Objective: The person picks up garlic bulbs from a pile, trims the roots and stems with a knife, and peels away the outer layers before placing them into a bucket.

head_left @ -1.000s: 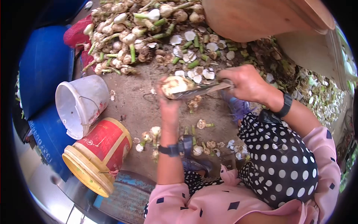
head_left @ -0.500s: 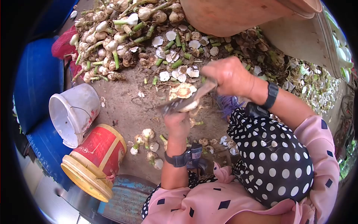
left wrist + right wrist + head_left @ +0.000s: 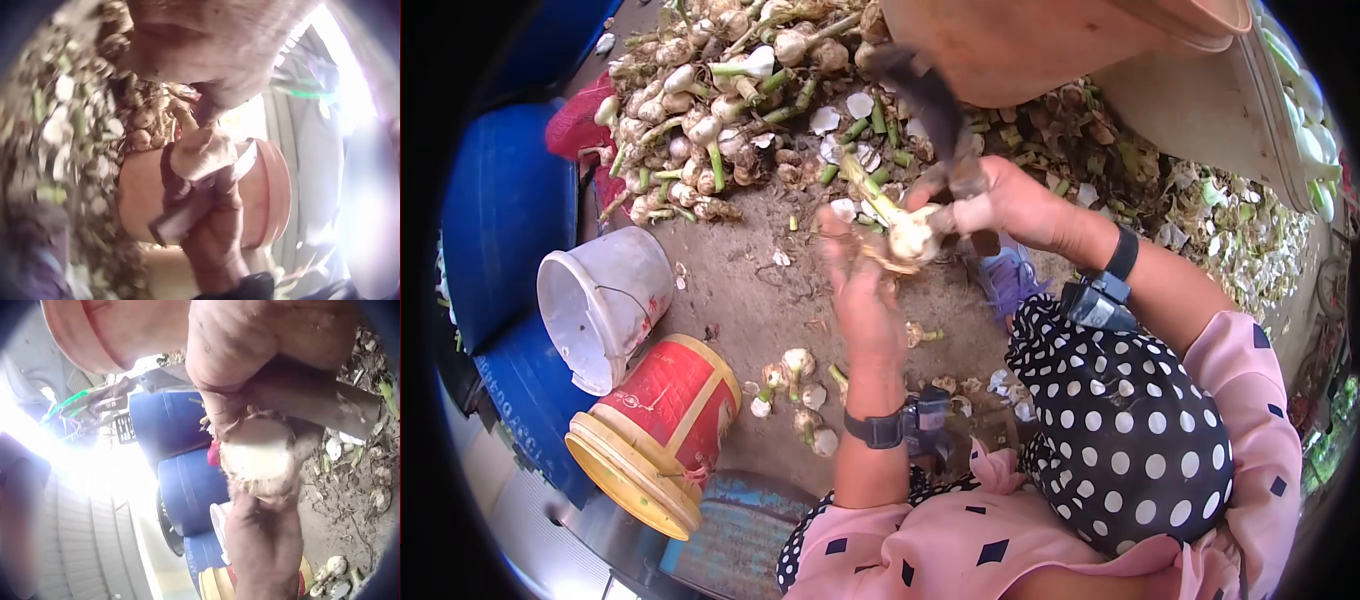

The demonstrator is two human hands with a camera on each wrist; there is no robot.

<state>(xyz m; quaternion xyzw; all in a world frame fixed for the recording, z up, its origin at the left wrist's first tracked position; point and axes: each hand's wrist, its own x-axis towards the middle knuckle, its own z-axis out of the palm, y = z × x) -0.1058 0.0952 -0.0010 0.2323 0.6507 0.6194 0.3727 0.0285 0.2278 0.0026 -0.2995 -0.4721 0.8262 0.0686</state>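
In the head view my right hand (image 3: 1015,205) grips a broad-bladed knife (image 3: 930,105), its blurred blade slanting up and away. That hand's thumb and forefinger also pinch a garlic bulb (image 3: 913,236) with a stub of green stem. My left hand (image 3: 865,300) is at the bulb's near left side, fingers fairly straight and blurred, by a strip of loose skin (image 3: 890,262). The right wrist view shows the bulb's pale, flat cut face (image 3: 259,450) between both hands. The left wrist view shows left fingertips right at the stem.
A heap of untrimmed garlic (image 3: 700,120) lies ahead, with stem ends and peelings (image 3: 855,130) beside it. A tan tub (image 3: 1040,50) stands at upper right. On the left are a white bucket (image 3: 605,300), a red-and-yellow bucket (image 3: 670,400) and blue barrels (image 3: 510,220). Trimmed bulbs (image 3: 797,362) lie near me.
The knife has swung from across the bulb to pointing away. The bulb has turned, its stem now toward the heap, and my right fingers have taken hold of it.
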